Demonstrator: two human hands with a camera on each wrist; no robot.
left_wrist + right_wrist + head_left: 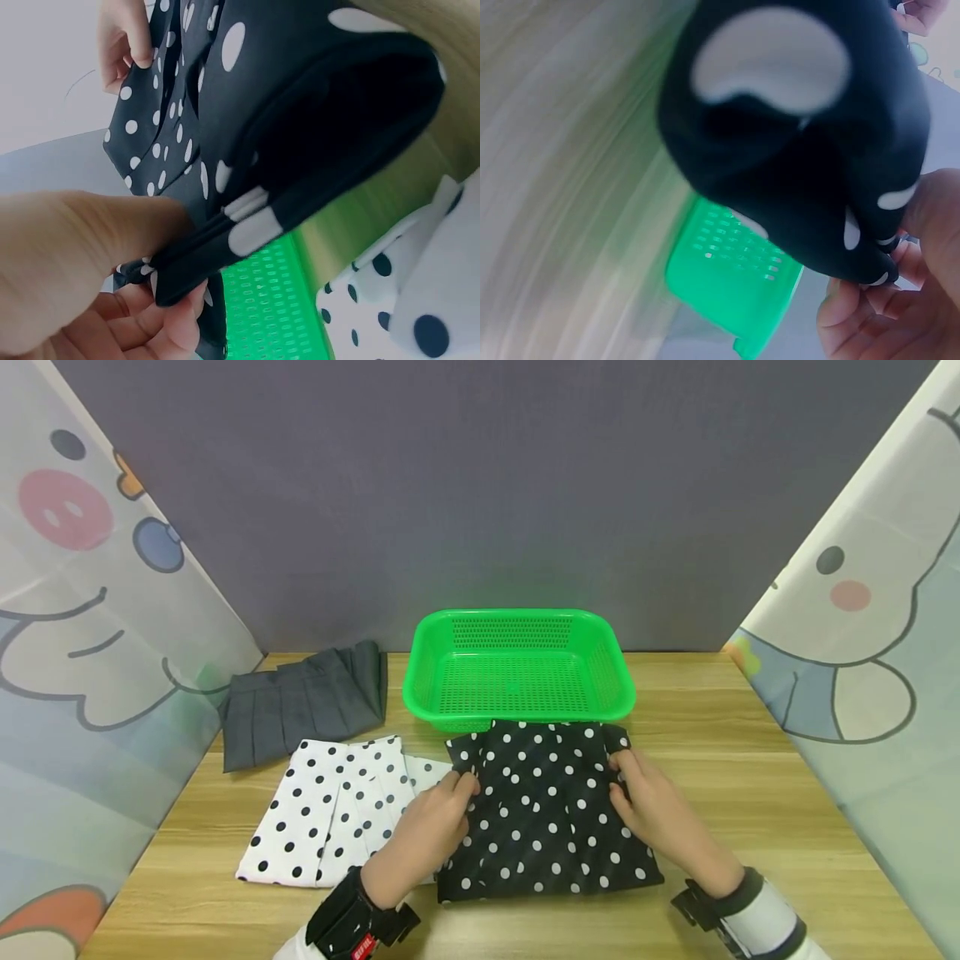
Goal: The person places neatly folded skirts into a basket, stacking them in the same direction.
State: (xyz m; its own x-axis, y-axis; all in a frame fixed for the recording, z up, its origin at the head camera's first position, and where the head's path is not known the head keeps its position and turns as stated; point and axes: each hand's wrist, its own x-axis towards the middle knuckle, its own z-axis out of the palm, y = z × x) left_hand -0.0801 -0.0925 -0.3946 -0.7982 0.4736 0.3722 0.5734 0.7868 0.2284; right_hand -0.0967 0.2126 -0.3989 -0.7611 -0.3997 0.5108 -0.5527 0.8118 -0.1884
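Observation:
A black pleated skirt (pixel 536 818) with white dots is held up in front of me, its top edge overlapping the front rim of the green basket in the head view. My left hand (pixel 433 822) pinches its left side; in the left wrist view the thumb and fingers grip a folded edge. The right side is pinched by my right hand (pixel 660 806), and the right wrist view shows those fingers (pixel 889 304) at a corner of the cloth. Between the hands the fabric falls in loose folds, with an open fold visible in the left wrist view.
Behind the skirt stands a green perforated basket (pixel 517 689) with nothing in it. A white skirt (pixel 322 810) with black dots lies left of the black one, partly behind my left hand. Farther back left lies a dark grey pleated skirt (pixel 300 706). A grey wall (pixel 495 502) closes off the wooden table (pixel 757 827).

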